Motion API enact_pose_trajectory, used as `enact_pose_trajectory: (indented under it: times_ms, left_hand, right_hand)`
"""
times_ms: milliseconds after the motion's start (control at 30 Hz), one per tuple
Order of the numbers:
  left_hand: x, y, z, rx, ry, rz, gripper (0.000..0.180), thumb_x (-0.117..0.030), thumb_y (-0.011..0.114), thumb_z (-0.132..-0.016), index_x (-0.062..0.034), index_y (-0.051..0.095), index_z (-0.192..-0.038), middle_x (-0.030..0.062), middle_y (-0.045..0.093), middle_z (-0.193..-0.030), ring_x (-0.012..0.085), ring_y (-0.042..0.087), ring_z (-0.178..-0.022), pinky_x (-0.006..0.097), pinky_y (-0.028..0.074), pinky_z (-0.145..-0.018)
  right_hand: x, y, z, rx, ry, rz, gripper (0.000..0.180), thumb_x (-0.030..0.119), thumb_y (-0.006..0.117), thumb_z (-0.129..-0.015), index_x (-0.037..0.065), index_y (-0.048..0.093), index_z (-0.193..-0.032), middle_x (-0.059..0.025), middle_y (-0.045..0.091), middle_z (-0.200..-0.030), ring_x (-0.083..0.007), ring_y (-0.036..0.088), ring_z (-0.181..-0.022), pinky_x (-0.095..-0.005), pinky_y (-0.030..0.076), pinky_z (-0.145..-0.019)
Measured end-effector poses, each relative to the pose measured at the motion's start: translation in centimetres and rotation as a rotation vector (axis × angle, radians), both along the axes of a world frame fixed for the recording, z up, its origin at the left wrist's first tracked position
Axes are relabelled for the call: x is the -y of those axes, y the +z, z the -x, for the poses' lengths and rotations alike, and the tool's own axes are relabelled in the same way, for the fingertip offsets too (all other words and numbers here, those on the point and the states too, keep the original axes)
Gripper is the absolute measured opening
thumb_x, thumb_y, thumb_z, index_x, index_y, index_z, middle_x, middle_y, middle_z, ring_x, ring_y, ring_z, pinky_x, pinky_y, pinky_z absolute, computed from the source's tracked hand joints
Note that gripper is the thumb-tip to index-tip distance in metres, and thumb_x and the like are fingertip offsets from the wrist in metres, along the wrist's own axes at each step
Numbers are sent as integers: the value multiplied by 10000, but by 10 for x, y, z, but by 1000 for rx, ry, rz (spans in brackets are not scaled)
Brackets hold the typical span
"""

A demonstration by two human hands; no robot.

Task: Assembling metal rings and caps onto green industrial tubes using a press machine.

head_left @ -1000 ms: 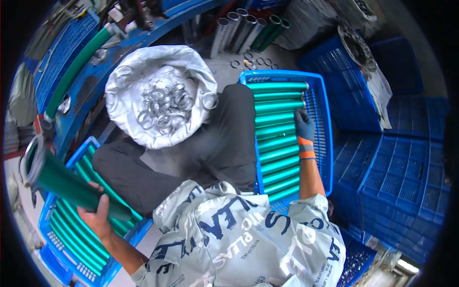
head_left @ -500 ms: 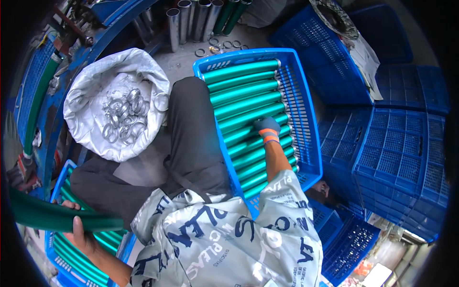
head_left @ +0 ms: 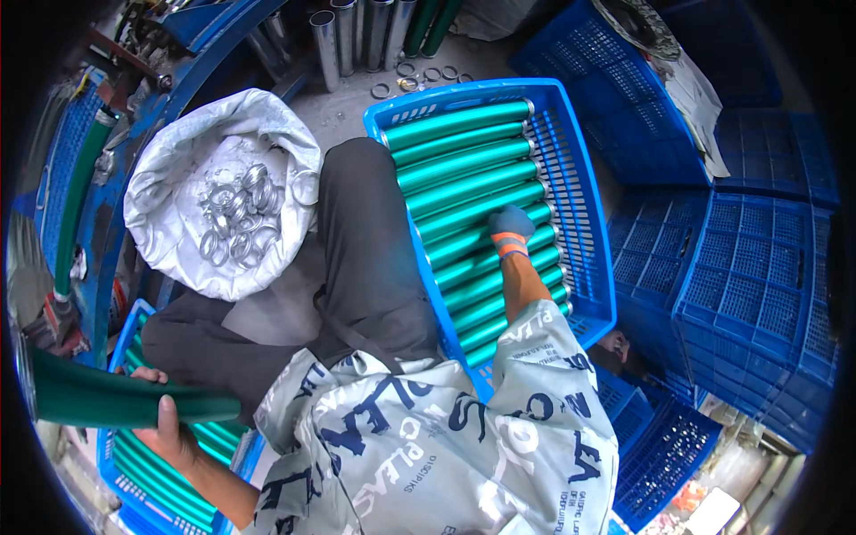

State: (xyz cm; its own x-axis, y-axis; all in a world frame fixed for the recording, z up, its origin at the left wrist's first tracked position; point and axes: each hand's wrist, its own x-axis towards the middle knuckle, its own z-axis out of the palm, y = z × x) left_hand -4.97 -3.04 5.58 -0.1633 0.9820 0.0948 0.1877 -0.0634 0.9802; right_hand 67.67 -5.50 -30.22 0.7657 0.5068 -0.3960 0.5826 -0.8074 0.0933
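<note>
A: While the left hand sits at 8 o'clock, its grip is wrapped round a green tube lying near level, metal-capped end pointing to 9 o'clock; thumb on top, fingers under.

B: Where's the tube relative to the crates?

A: Above the near blue crate at 7 o'clock; that crate holds more green tubes side by side; held tube looks clear of them, can't say for sure.

B: Right hand?

A: Right hand, grey glove with orange cuff, at 2 o'clock from centre; resting on the row of green tubes in the far blue crate; fingers curled down on one tube; can't tell if the grip is closed round it or just pressing.

B: Anything else nearby?

A: White sack of metal rings at 10 o'clock, open top; dark trouser leg between sack and far crate; steel tubes standing at 12 o'clock with loose rings on the floor beside; stacked blue crates at 3 o'clock.
</note>
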Motion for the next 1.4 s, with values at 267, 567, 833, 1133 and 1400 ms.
enact_pose_trajectory:
  times_ms: [267, 567, 833, 1133, 1400]
  left_hand:
    - [-1, -14, 4, 27, 30, -8, 816, -182, 871, -916, 57, 499, -1602, 177, 624, -1290, 285, 598, -1220, 472, 454, -1179]
    - [-13, -21, -12, 37, 25, 5, 911, -190, 874, -904, 66, 427, -1655, 168, 644, -1249, 274, 619, -1168, 458, 463, -1159]
    - [-10, -14, -20, 51, 1, -34, 954, -187, 872, -896, 67, 388, -1679, 165, 648, -1224, 266, 623, -1138, 433, 479, -1132]
    - [-8, -25, -50, 334, 198, -97, 995, -207, 903, -840, 62, 393, -1651, 176, 700, -1201, 265, 664, -1087, 435, 528, -1082]
    - [-8, -37, -88, 484, 248, -76, 888, -172, 893, -865, -23, 452, -1621, 132, 717, -1187, 250, 697, -1075, 414, 580, -1002]
  right_hand:
    - [19, 0, -20, -100, 74, -175, 455, 484, 754, -882, 133, 894, -1134, -190, 857, -1195, -438, 797, -1172, -534, 630, -1014]
    - [-70, 234, 17, -486, 56, -1440, 164, 124, 848, -1040, 8, 870, -1154, -85, 874, -1033, -103, 778, -907, -289, 607, -839]
    - [-251, 244, 12, -135, 343, -964, 648, 293, 777, -1026, -4, 654, -1589, -267, 812, -1368, -341, 785, -1293, -450, 592, -1096]
    - [-238, 202, 185, -756, 753, -1216, 565, 129, 877, -986, 52, 735, -1527, -146, 832, -1315, -239, 786, -1177, -375, 604, -1071]
    - [-253, 139, 308, -12, 1351, -67, 485, 439, 718, -995, 127, 804, -1357, -161, 859, -1250, -381, 840, -1118, -709, 431, -1243]
